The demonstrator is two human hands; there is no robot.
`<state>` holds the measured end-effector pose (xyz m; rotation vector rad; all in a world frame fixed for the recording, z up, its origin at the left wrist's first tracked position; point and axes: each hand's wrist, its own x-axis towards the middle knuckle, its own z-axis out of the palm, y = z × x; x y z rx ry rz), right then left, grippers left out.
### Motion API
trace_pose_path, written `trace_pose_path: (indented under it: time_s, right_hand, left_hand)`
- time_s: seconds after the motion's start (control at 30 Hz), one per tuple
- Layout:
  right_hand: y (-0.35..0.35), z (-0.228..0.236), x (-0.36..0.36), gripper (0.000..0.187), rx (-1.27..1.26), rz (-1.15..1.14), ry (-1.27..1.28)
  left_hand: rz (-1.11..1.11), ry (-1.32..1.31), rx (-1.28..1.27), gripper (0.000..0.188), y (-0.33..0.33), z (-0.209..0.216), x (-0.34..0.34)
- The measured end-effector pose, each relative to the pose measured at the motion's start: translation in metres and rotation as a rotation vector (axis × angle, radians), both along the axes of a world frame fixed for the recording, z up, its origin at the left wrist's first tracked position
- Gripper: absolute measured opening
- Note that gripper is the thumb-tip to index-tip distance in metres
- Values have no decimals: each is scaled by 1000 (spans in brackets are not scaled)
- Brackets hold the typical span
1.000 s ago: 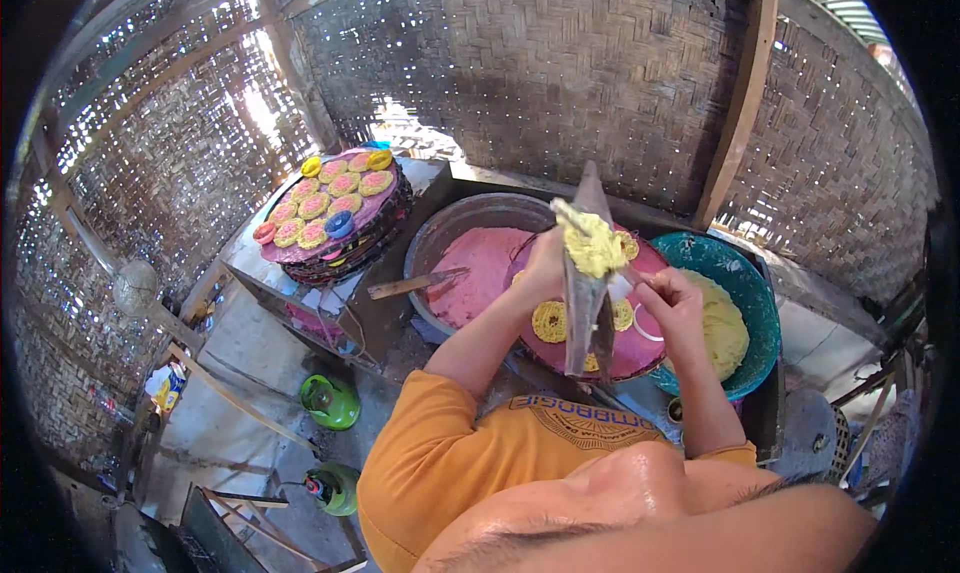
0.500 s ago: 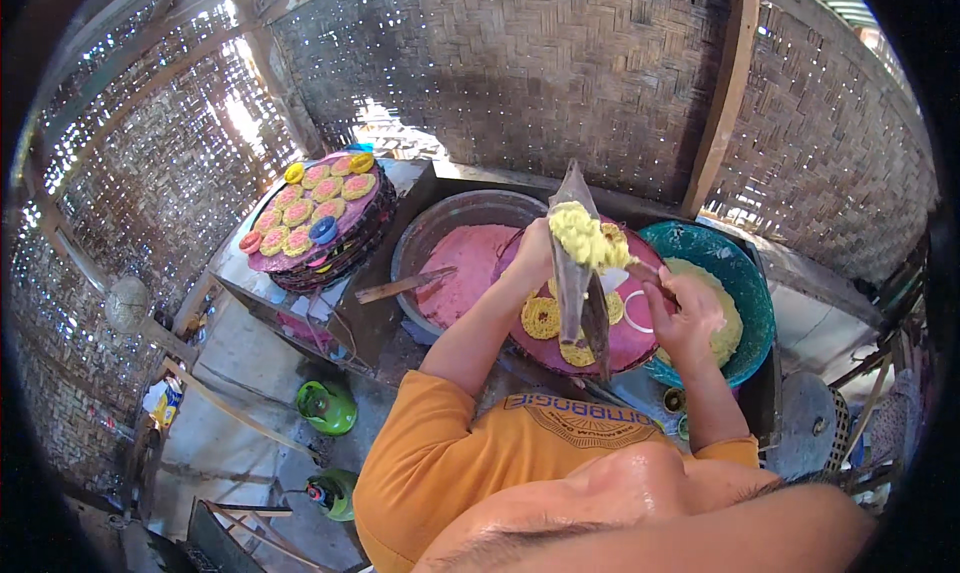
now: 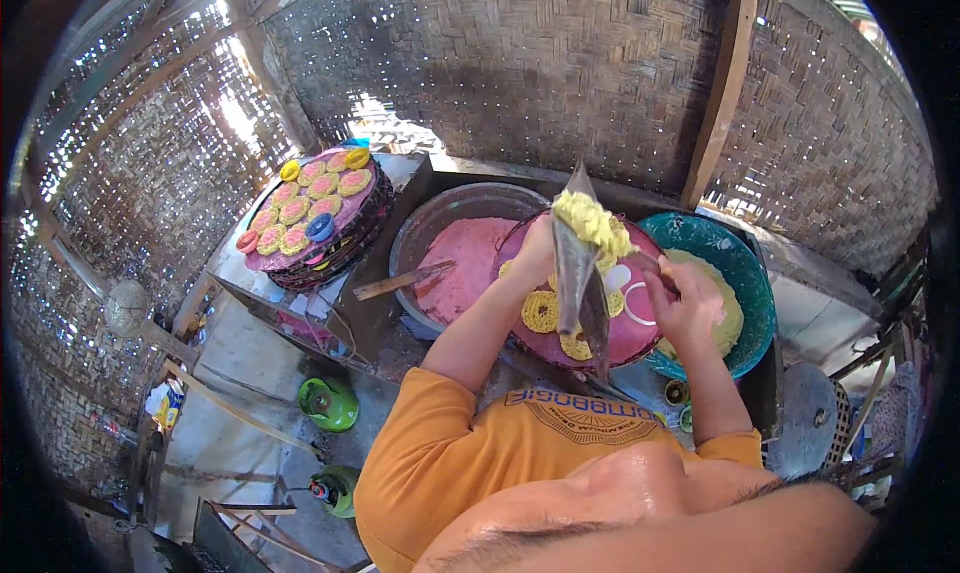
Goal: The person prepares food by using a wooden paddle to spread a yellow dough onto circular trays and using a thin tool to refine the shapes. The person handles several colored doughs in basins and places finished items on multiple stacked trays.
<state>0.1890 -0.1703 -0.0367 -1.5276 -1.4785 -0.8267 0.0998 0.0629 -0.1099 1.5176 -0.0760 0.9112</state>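
- The left hand point(image 3: 540, 253) grips a long flat blade point(image 3: 578, 273) heaped with yellow shreds point(image 3: 592, 221), held over the pink tray point(image 3: 640, 338).
- The right hand point(image 3: 685, 308) is closed on a thin tool; what its fingers pinch I cannot tell.
- Yellow rounds point(image 3: 540, 311) lie on the tray, just left of the blade.
- Risk: the heap sits high and loose, so a tilt of the blade could spill shreds over finished rounds or into the pink bowl point(image 3: 465, 258) to the left.

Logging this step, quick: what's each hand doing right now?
Left hand: closed on the grey cone-shaped bag of yellow batter.
Right hand: closed on a thin tool over the pink tray; what it is cannot be told.
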Motion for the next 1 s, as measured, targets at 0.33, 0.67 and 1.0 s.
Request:
trace_pose_path:
  time_s: [0.33, 0.67, 1.0]
  right_hand:
    - [-102, -1, 63, 23, -309, -618, 513]
    - [-23, -10, -50, 109, -474, 1424, 2062]
    - [-30, 3, -13, 72, -289, 1007, 1606]
  left_hand:
    - [-21, -101, -288, 23, -12, 60, -53]
    - [-717, -634, -281, 22, -61, 80, -1]
    - [14, 79, 685, 69, -36, 49, -60]
